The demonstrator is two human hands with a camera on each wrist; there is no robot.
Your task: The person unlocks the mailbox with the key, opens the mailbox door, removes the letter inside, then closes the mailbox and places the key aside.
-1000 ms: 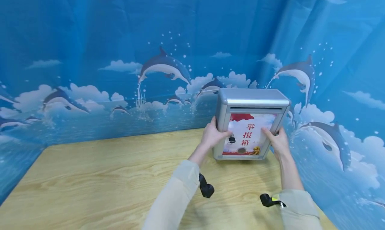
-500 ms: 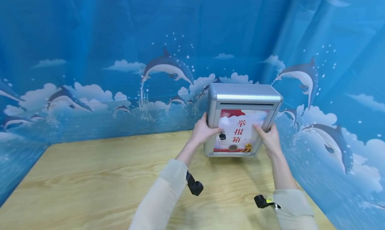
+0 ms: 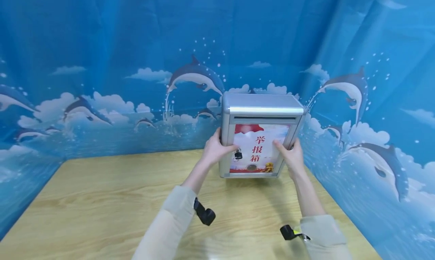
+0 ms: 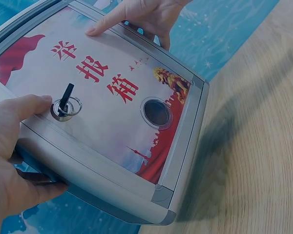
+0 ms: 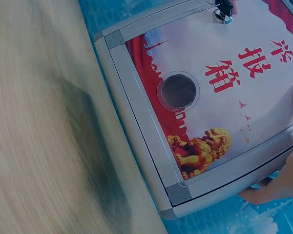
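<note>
A silver-framed metal drop box (image 3: pixel 260 101) has a narrow slot near the top and a printed front panel (image 3: pixel 255 139) with red characters. My left hand (image 3: pixel 215 148) grips its left side, thumb on the front beside the lock, fingers around the side. A black-headed key (image 4: pixel 65 97) on a ring sits in that lock. On the opposite side, my right hand (image 3: pixel 291 155) holds the box, its thumb on the panel and fingers at the side edge. The box leans back, and its lower edge appears lifted off the table. A round window (image 5: pixel 178 91) shows low on the panel.
The wood-grain table (image 3: pixel 119 199) spreads below and to the left, with the box's shadow on it. A blue dolphin-print curtain (image 3: pixel 136 44) stands behind and along the right. Black wrist cameras (image 3: pixel 206 215) hang at both cuffs.
Both hands have moved left together, carrying the box with them. The head view has turned slightly left. The grip on both sides looks the same.
</note>
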